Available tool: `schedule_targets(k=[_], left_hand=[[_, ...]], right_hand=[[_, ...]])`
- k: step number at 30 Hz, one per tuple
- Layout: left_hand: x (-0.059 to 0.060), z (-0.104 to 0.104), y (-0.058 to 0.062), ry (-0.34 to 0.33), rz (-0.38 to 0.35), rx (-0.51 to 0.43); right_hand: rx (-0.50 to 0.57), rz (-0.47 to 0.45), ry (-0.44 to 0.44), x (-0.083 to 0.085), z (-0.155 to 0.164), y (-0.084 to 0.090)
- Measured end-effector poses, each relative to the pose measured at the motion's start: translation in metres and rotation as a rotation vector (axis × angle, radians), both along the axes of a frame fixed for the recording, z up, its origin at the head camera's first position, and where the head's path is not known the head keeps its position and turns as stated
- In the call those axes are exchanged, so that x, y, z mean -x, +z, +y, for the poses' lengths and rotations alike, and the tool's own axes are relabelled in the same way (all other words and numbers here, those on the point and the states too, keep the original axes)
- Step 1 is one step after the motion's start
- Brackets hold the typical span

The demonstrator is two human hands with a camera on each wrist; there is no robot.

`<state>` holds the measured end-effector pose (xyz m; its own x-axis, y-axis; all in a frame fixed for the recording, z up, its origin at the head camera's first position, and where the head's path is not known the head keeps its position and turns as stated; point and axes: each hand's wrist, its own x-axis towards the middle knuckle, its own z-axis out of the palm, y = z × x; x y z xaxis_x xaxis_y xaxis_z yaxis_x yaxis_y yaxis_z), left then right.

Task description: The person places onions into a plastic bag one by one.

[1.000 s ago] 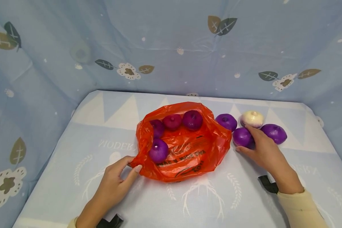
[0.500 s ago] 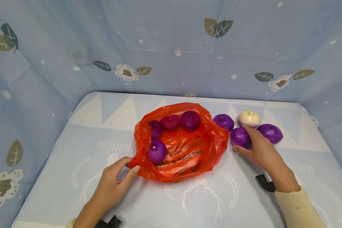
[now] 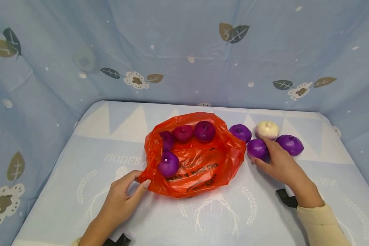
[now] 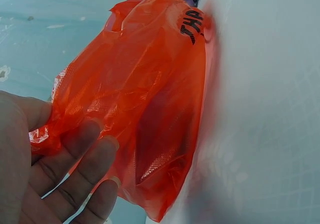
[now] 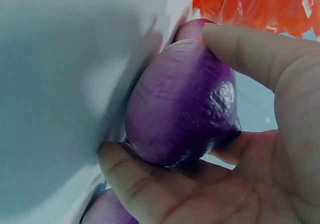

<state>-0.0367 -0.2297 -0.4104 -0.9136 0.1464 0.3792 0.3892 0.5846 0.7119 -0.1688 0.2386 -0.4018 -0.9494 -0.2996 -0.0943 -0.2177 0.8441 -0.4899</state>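
An open red plastic bag lies in the middle of the table with several purple onions inside. My left hand pinches the bag's near-left edge between thumb and fingers. To the right of the bag lie purple onions and one white onion. My right hand grips a purple onion that rests on the table, thumb on one side and fingers on the other.
Blue cloth with leaf and flower prints walls the table on the left, back and right. Black straps show at both wrists. A cream sleeve covers my right forearm.
Both hands stay where they were; the camera view has shifted slightly. The right hand's fingers have settled closer around the purple onion.
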Motion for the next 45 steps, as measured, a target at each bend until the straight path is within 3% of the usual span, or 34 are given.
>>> schedule_targets(k=[14, 25, 31, 38, 45], left_hand=[[-0.001, 0.0, -0.002, 0.005, 0.015, 0.013], [-0.002, -0.001, -0.002, 0.014, 0.021, 0.018], [-0.004, -0.002, -0.002, 0.026, -0.001, 0.021], [-0.004, -0.001, 0.0, 0.036, -0.011, 0.027], [-0.002, -0.002, -0.003, 0.015, 0.014, 0.011]], right_hand=[[-0.027, -0.004, -0.05, 0.001, 0.0, 0.0], [-0.022, -0.048, -0.037, -0.001, 0.005, 0.003], [-0.002, -0.042, -0.012, -0.006, 0.004, 0.012], [0.037, 0.05, 0.06, -0.016, 0.003, 0.028], [0.019, 0.063, 0.049, -0.032, -0.002, 0.049]])
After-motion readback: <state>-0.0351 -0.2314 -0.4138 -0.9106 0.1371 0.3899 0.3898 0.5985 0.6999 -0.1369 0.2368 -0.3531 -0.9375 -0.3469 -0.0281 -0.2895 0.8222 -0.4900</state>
